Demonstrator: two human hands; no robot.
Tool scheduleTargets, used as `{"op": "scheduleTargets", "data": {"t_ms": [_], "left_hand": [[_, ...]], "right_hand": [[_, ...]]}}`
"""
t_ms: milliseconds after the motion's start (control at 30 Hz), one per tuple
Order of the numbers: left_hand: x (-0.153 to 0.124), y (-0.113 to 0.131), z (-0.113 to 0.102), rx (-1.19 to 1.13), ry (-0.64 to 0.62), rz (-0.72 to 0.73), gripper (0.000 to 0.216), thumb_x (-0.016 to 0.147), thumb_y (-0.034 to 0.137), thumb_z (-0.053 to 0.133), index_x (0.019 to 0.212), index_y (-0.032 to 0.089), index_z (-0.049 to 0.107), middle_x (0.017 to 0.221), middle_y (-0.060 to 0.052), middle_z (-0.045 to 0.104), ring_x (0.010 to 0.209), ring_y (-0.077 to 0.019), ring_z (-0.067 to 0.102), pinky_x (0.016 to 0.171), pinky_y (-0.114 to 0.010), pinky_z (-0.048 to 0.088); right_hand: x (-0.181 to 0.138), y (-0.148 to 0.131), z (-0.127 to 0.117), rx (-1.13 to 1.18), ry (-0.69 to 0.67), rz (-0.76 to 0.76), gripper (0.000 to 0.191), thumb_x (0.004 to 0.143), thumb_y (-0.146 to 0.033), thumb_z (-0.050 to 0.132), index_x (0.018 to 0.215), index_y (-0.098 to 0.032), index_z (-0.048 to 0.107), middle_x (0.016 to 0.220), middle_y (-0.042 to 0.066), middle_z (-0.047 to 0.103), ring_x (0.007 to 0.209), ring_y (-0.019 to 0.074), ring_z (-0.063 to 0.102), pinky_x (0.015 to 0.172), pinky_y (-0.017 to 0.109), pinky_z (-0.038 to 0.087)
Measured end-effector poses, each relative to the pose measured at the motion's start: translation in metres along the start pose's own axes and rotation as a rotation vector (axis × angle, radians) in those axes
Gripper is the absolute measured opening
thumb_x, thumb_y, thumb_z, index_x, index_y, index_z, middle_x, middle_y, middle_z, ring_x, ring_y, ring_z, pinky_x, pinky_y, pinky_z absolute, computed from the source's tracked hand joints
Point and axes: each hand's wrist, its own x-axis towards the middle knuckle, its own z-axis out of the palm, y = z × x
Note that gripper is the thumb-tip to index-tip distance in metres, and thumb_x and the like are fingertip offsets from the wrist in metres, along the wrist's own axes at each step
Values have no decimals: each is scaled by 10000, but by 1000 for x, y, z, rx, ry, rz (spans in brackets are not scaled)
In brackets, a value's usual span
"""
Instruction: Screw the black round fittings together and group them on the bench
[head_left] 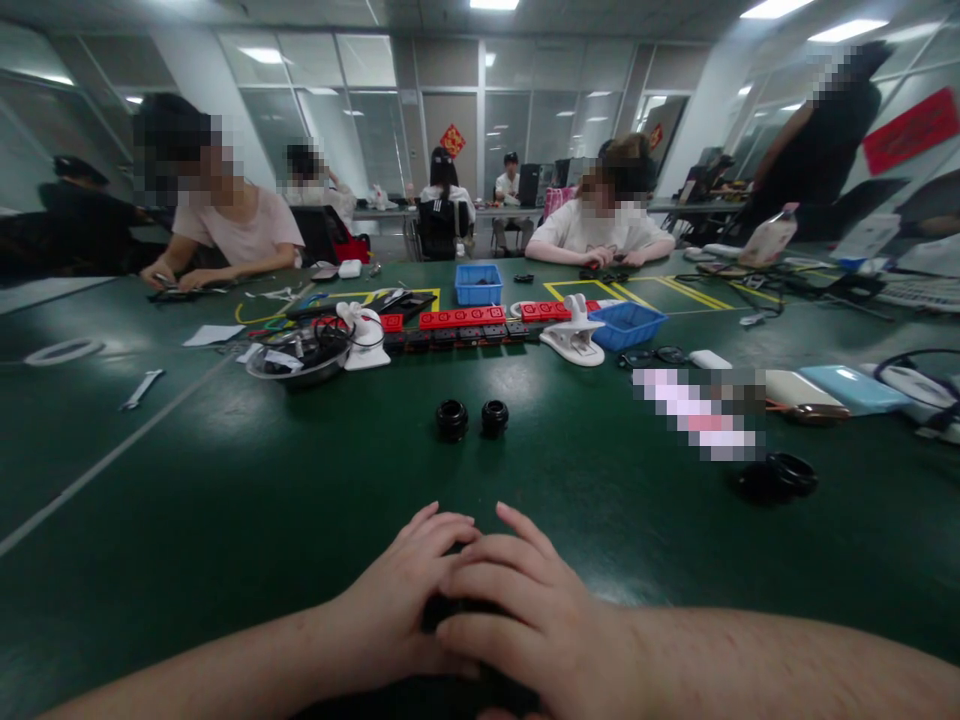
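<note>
Close to the table's near edge, my left hand (409, 580) and my right hand (536, 615) come together with fingers curled and overlapping. Something dark shows in the gap between them, but the fingers hide most of it and I cannot make out what it is. Beyond my hands, two small round black ring-shaped parts (451, 420) stand side by side on the green table (337, 490). Another, larger-looking black round part (780, 477) lies off to the right.
A metal bowl (296, 375) of dark parts, white clip stands (577, 340), red power strips (465, 318) and blue bins (478, 285) line the middle. A wrench (142, 388) lies left; a pale blue case (855, 388) lies right. Other people (232, 220) sit across the table.
</note>
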Motion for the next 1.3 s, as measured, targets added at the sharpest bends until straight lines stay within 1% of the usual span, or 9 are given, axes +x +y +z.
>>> {"op": "scheduleTargets", "data": {"t_ms": [167,300,400,567,700,833,1033,1167,1300], "left_hand": [[0,1,-2,-8,-16,0,612,655,471,716,1196,310,480,1278,-32,455,1209,-277,371,1049,-540,131],[-1,-1,2,21,1,3,607,634,346,736,1185,292,485,1251,-40,465,1203,-267,377,1059,-517,123],[-1,-1,2,30,3,0,621,618,258,719,1191,286,481,1244,-35,467,1203,-269,377,1063,-507,123],[1,6,-4,13,-10,-3,592,657,349,712,1201,313,481,1242,-21,478,1184,-268,404,1055,-521,145],[1,5,-3,10,-6,0,562,697,451,674,1206,307,485,1266,-28,472,1189,-279,400,1052,-532,152],[-1,-1,2,9,0,18,563,706,399,670,1225,302,473,1290,-39,459,1197,-294,392,1046,-544,162],[-1,-2,3,30,5,4,468,705,370,658,1148,282,535,1235,-46,502,1183,-298,408,1038,-554,174],[0,3,-2,15,-4,-3,520,700,362,670,1186,304,498,1219,-32,513,1175,-286,418,1045,-543,167],[-1,-1,1,32,-5,2,521,718,363,657,1207,307,488,1247,-40,493,1188,-287,404,1047,-540,166]], "right_hand": [[1,-3,2,17,30,219,579,728,-583,537,1091,-135,482,1013,70,552,975,194,470,995,413,228],[1,-2,10,15,12,265,415,764,-522,507,951,-153,540,898,51,552,864,187,462,899,412,300],[2,-1,12,18,23,206,259,790,-388,464,868,-162,563,851,43,548,865,185,444,872,390,322],[4,0,9,38,27,101,177,733,-244,462,843,-165,577,917,32,573,938,172,433,914,340,321],[3,3,9,46,-76,28,159,719,-248,475,825,-189,577,916,-10,595,921,154,438,946,336,301],[0,6,11,51,-130,-24,219,719,-314,503,893,-211,588,977,-22,604,1006,166,431,1014,369,244],[-2,5,11,48,-128,-141,186,778,-335,478,684,-219,589,924,-40,626,1075,180,417,1057,406,200],[-4,7,13,14,-179,-192,214,808,-336,452,723,-223,612,1000,-44,621,1073,179,426,1057,394,212],[-5,7,12,37,-103,-209,223,828,-347,431,881,-220,607,1066,-56,613,1112,178,403,1073,390,173]]}}
